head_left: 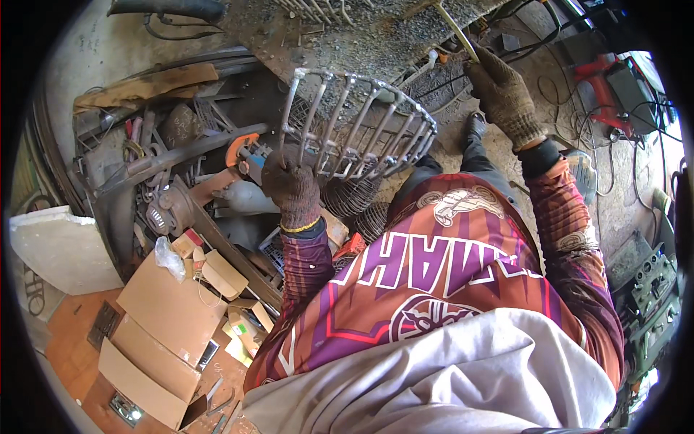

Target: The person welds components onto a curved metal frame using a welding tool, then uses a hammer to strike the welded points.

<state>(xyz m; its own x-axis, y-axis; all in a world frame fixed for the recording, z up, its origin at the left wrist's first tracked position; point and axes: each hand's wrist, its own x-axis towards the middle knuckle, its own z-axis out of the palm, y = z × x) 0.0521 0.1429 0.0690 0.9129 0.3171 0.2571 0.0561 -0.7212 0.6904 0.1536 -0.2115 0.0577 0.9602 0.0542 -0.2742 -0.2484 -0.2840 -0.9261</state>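
My left hand (293,184), in a brown knit glove, grips the near left end of a curved cage of welded metal rods (359,121). The cage is tilted in front of my body, beside the near edge of a grimy worktable (340,49). In a matching glove, my right hand (502,94) is closed around a thin, light-coloured stick (457,32). The stick reaches up and left over the table's edge; its far end is at the top of the view, so I cannot tell what kind of tool it is.
More bent rods (318,10) lie on the table's far part. At left are scrap metal, an orange angle grinder (242,148) and cardboard boxes (170,311). Dark wire coils (350,195) sit below the cage. A red machine (600,90) and loose cables are at right.
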